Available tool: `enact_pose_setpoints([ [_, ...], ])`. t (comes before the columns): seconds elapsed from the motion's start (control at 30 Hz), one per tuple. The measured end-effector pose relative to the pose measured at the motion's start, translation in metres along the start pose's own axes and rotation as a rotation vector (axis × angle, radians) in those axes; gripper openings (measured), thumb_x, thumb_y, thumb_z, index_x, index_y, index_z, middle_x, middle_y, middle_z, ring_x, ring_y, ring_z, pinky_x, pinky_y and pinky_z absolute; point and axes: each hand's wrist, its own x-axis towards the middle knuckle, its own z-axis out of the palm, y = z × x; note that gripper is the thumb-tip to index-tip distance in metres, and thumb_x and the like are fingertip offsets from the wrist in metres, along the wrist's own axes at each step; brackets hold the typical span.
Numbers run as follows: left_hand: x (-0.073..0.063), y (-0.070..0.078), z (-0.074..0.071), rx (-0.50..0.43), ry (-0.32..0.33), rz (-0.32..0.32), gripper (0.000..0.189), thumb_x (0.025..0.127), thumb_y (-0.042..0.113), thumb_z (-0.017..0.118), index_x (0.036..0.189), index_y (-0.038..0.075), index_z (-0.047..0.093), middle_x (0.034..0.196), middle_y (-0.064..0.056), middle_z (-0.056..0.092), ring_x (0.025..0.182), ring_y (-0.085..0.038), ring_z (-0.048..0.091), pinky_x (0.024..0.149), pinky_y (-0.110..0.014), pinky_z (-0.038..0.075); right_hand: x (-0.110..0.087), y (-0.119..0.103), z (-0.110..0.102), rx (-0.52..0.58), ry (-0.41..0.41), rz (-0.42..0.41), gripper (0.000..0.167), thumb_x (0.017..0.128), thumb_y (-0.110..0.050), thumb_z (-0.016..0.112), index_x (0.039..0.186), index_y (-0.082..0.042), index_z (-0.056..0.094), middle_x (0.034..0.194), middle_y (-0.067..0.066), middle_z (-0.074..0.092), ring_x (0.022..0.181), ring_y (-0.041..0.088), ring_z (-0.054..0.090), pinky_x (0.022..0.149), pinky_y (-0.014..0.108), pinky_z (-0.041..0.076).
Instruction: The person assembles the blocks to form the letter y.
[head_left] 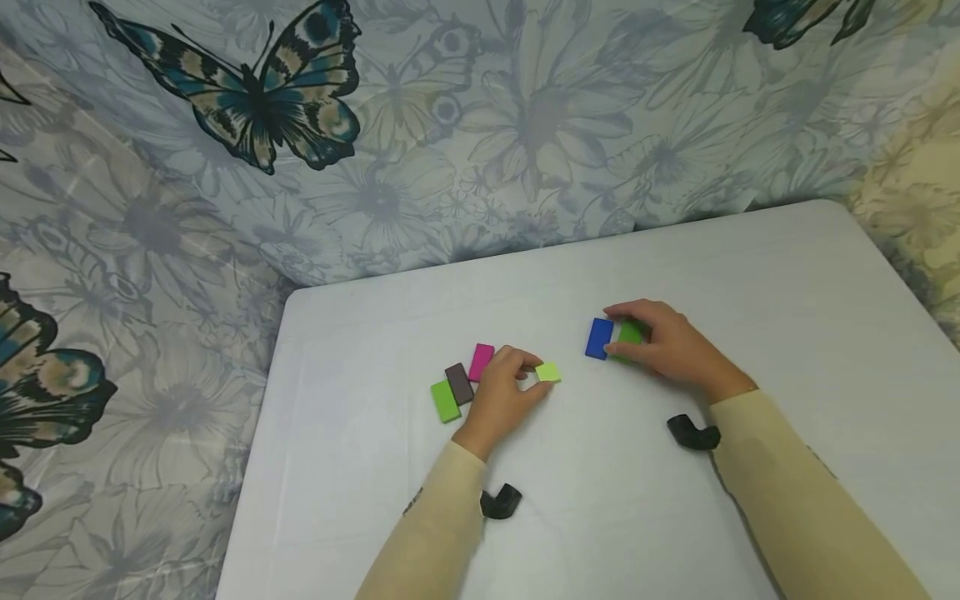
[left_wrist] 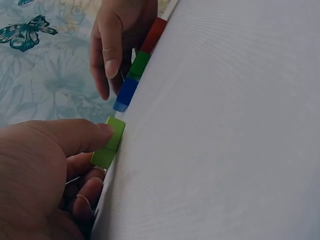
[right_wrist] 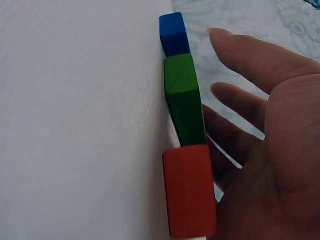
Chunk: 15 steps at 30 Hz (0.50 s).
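Observation:
My left hand (head_left: 504, 398) pinches a lime-green block (head_left: 548, 372) between thumb and fingers; the left wrist view shows the thumb lying on its face. To the right, a blue block (head_left: 599, 338) and a green block (head_left: 630, 337) lie side by side on the white table. A red block (right_wrist: 189, 192) follows the green one in the right wrist view; in the head view my hand hides it. Over this row is my right hand (head_left: 675, 346), thumb and fingers spread around it. In the right wrist view a gap shows between the thumb and the blocks.
Left of my left hand lie a pink block (head_left: 482, 362), a dark brown block (head_left: 459, 384) and another green block (head_left: 446, 402). The white table (head_left: 360, 500) ends at a butterfly-patterned cloth (head_left: 450, 192) behind and to the left.

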Motion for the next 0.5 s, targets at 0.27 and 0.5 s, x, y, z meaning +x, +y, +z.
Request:
enact_pose_setpoints([
  [0.27,0.0005,-0.0016,0.0027,-0.026,0.016,0.015,0.028,0.096,0.019,0.088,0.119,0.012,0.074,0.114,0.005,0.064,0.104,-0.011,0.062,0.095,-0.023,0.052,0.0041,-0.0084,0.0021,-0.148,-0.056,0.0,0.066,0.094,-0.031,0.09,0.15,-0.007,0.064,0.146,0.019,0.059,0.138,0.045,0.046,0.113,0.068,0.033],
  [0.5,0.0001,-0.0027,0.0023,-0.022,0.019,0.004,0.027,0.094,0.021,0.091,0.114,0.013,0.074,0.108,0.008,0.061,0.1,-0.009,0.059,0.091,-0.022,0.052,0.0071,-0.0095,0.0057,-0.206,-0.065,0.025,0.066,0.095,-0.031,0.089,0.149,-0.003,0.063,0.141,0.021,0.057,0.134,0.045,0.047,0.11,0.068,0.036],
])
